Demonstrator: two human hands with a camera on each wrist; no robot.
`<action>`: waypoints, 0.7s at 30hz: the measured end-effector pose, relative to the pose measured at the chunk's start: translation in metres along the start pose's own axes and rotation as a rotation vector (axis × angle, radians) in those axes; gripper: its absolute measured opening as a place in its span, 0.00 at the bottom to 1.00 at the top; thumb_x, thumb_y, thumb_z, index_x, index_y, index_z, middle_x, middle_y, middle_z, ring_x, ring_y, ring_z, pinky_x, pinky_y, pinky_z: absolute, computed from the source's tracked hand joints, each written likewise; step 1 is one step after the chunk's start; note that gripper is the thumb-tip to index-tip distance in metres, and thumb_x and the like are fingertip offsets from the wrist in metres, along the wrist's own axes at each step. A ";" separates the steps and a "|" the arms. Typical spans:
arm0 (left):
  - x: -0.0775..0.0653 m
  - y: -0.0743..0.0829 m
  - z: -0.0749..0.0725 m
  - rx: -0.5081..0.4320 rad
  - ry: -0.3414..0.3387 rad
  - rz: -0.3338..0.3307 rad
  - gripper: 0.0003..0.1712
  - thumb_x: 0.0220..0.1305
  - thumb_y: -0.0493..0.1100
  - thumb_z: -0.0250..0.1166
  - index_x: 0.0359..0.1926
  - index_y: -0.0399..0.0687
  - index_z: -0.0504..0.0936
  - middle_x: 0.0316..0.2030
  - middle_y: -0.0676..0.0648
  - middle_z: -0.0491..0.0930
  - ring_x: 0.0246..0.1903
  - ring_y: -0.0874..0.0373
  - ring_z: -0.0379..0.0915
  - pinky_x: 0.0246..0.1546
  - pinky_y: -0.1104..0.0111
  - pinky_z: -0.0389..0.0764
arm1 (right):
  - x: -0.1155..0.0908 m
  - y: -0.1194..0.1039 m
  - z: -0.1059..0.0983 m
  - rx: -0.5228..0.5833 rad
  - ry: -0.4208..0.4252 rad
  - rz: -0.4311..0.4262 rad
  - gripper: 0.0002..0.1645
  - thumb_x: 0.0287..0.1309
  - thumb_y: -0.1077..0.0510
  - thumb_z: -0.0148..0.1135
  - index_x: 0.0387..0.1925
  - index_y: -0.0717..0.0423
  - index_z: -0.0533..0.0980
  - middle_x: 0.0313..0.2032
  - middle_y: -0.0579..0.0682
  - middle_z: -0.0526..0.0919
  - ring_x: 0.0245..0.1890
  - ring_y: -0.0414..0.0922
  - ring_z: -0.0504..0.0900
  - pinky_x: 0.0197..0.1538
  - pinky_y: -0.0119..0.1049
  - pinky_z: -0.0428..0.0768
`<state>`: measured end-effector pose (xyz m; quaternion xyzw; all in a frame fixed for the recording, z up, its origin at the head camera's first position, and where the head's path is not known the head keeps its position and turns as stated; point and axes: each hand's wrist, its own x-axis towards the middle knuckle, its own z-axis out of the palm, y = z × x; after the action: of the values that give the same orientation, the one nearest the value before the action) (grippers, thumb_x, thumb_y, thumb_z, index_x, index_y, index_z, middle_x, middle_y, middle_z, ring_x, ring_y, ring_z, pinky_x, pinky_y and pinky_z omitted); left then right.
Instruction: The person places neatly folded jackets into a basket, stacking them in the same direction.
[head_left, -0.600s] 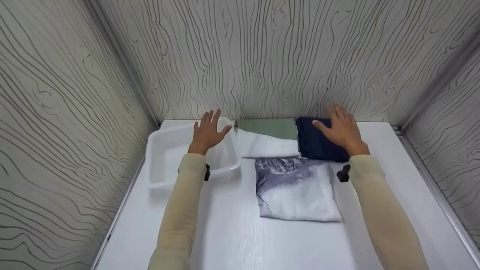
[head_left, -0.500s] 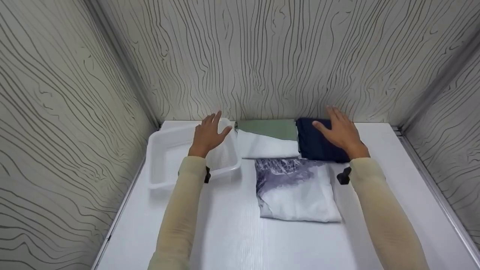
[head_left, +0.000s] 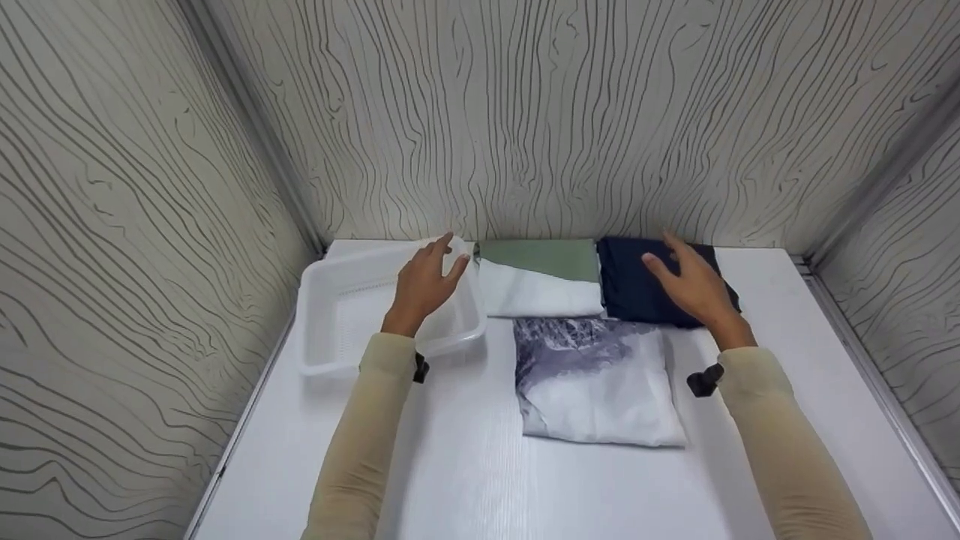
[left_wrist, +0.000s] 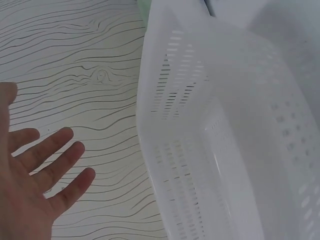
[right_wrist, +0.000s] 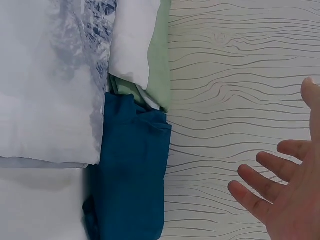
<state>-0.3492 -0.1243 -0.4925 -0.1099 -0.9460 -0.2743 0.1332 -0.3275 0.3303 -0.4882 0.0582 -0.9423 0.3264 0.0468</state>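
Note:
My left hand point(head_left: 424, 287) hovers over the right part of a white plastic basket point(head_left: 305, 330), fingers loosely extended and holding nothing. In the left wrist view the fingers stand apart from the basket's rim. My right hand point(head_left: 696, 286) is raised above a folded navy cloth point(head_left: 630, 292), its fingers spread and free of it in the right wrist view. Left of the navy cloth lies a folded green and white cloth point(head_left: 540, 289). In front of both, a folded white garment with a purple-grey print point(head_left: 600, 386) lies flat.
Everything rests on a white table point(head_left: 480, 480). Wood-grain patterned panels point(head_left: 525, 120) rise at the back and both sides, with metal rails point(head_left: 251, 127) in the corners. The basket shows no contents.
Both hands have drawn slightly back toward the body, and the right one has also shifted a little to the right. The folded cloths and the basket stay in place.

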 end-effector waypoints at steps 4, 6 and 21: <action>-0.007 0.005 0.005 -0.064 0.020 -0.003 0.36 0.81 0.62 0.55 0.79 0.48 0.69 0.63 0.44 0.84 0.63 0.46 0.80 0.62 0.49 0.81 | -0.009 0.002 0.002 0.010 0.001 0.000 0.52 0.78 0.28 0.46 0.86 0.57 0.50 0.81 0.67 0.58 0.77 0.69 0.65 0.72 0.76 0.61; -0.011 0.007 0.008 -0.090 0.027 -0.005 0.35 0.81 0.61 0.55 0.78 0.48 0.70 0.62 0.45 0.84 0.63 0.47 0.81 0.61 0.49 0.82 | -0.013 0.003 0.002 0.018 -0.001 0.001 0.52 0.78 0.28 0.46 0.85 0.57 0.51 0.81 0.66 0.59 0.76 0.69 0.66 0.72 0.76 0.62; -0.041 0.029 0.018 -0.239 0.079 0.020 0.33 0.82 0.61 0.56 0.75 0.48 0.73 0.60 0.48 0.85 0.59 0.52 0.84 0.56 0.51 0.85 | -0.042 0.003 0.010 0.149 0.005 -0.035 0.46 0.81 0.35 0.49 0.84 0.59 0.54 0.79 0.65 0.64 0.73 0.67 0.71 0.67 0.71 0.72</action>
<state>-0.3059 -0.0955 -0.5061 -0.1235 -0.8995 -0.3877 0.1589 -0.2872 0.3296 -0.5027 0.0774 -0.9141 0.3947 0.0504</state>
